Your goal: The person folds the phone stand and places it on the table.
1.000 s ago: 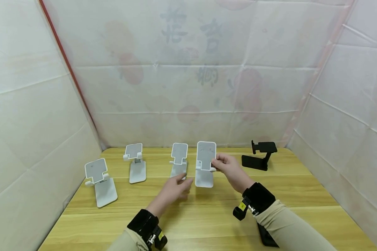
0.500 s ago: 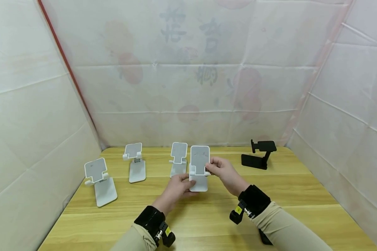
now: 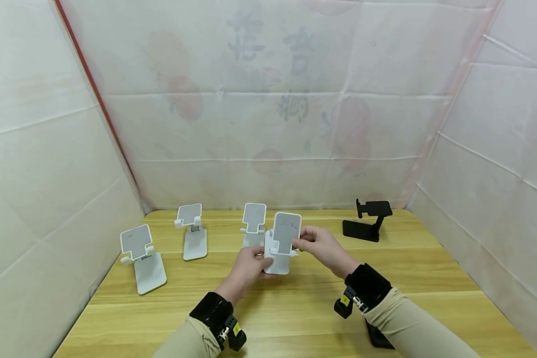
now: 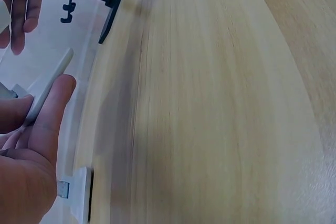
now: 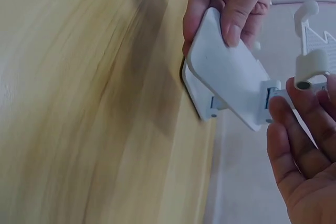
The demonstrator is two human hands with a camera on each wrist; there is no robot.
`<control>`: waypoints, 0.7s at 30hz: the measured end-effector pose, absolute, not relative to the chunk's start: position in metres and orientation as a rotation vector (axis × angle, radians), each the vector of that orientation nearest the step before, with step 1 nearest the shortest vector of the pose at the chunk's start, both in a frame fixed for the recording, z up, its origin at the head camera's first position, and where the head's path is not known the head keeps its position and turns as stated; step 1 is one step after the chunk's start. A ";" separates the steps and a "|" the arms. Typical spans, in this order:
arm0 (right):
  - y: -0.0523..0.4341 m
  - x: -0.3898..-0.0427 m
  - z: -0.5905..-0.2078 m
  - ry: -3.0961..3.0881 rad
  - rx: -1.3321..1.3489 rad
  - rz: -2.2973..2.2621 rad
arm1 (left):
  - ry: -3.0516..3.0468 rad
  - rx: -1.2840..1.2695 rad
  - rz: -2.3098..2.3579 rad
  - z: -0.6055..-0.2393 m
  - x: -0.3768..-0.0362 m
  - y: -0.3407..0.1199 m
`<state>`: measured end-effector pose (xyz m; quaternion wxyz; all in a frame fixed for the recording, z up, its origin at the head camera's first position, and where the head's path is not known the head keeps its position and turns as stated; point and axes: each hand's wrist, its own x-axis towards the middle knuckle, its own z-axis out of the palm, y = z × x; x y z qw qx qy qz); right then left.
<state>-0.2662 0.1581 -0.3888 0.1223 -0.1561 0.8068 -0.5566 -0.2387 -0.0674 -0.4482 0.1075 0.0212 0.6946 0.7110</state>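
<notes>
A wooden table (image 3: 295, 308) sits inside white paper walls, and five phone stands are on or over it.

Far left, at about 9 o'clock from the middle of the table, a white stand (image 3: 142, 258) sits on the wood with its plate tipped back. Next to it, at about 10 o'clock, a second white stand (image 3: 191, 231) sits nearer the back wall. A third white stand (image 3: 254, 223) is at about 11 o'clock, just behind the hands.

In the middle, both hands hold the held white stand (image 3: 281, 243). The left hand (image 3: 249, 263) grips its flat base from the left side. The fingers are curled round the base edge and the thumb presses on top; the right wrist view (image 5: 231, 9) shows this well. The right hand (image 3: 318, 243) pinches the right edge of the upright plate with its thumb and fingertips. The held white stand is up off the wood, just above it, tipped a little to the right. It is just in front of the third white stand, and I cannot tell if they touch.

To the right, at about 2 o'clock, a black stand (image 3: 370, 221) sits on the table, well apart from the hands. Both wrists wear black bands with small cameras, and the sleeves are tan.
</notes>
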 end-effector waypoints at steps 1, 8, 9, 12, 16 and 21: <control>0.158 -0.266 -0.388 2.367 -0.458 -1.612 | 2.053 0.061 2.089 -0.448 -0.239 -0.068; 0.163 -0.265 -0.383 2.421 -0.516 -1.521 | 2.085 0.052 2.083 -0.448 -0.239 -0.068; 0.163 -0.264 -0.383 2.419 -0.527 -1.517 | 2.091 0.050 2.081 -0.448 -0.238 -0.068; 0.164 -0.264 -0.381 2.409 -0.553 -1.514 | 2.106 0.049 2.079 -0.448 -0.238 -0.068; 0.164 -0.263 -0.382 2.431 -0.565 -1.501 | 2.126 0.038 2.069 -0.447 -0.236 -0.068; 0.162 -0.261 -0.383 2.506 -0.560 -1.456 | 2.143 0.034 2.046 -0.445 -0.233 -0.068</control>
